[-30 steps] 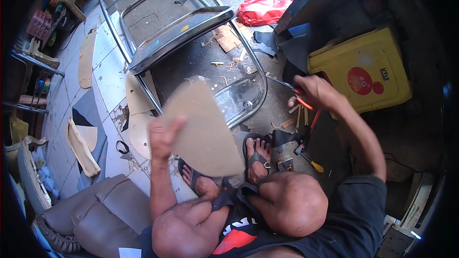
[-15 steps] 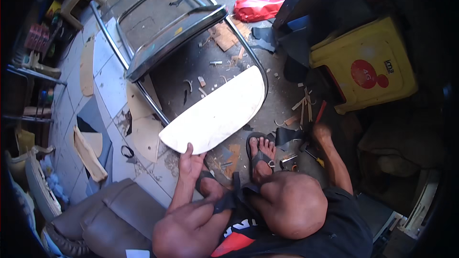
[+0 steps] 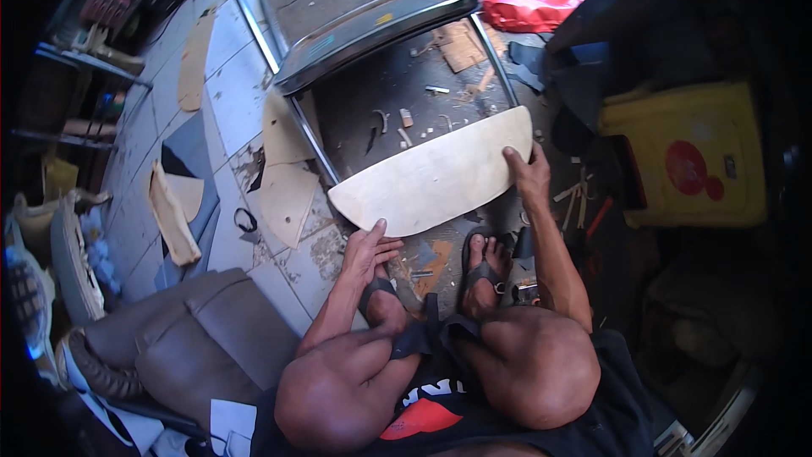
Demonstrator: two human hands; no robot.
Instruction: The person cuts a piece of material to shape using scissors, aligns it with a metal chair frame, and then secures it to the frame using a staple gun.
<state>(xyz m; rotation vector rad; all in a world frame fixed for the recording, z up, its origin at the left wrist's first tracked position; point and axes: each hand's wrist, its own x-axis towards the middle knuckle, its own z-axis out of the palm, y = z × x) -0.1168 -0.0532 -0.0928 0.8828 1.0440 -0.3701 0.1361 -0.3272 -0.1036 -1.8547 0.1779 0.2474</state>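
A pale wooden panel (image 3: 431,176), straight along its far side and curved at the near side, is held in front of my knees. My left hand (image 3: 365,254) grips its near left edge, thumb on top and fingers partly spread below. At the right end my right hand (image 3: 530,176) pinches the edge, thumb on the upper face. Just beyond the panel stands a metal-tube chair frame (image 3: 313,140) with a dark padded part (image 3: 381,30). Its tubes reach down close to the panel's ends.
Scraps and wood strips (image 3: 575,203) litter the floor, with a red stick-like tool (image 3: 600,214) on the right. Also around me are a yellow plastic stool (image 3: 702,118), a red plastic bag (image 3: 531,5), a brown cushion (image 3: 203,347) and cut pale sheets (image 3: 288,199).
My right hand has come from the floor beside the red tool to the panel's right end. The panel has tilted, and the view has shifted left.
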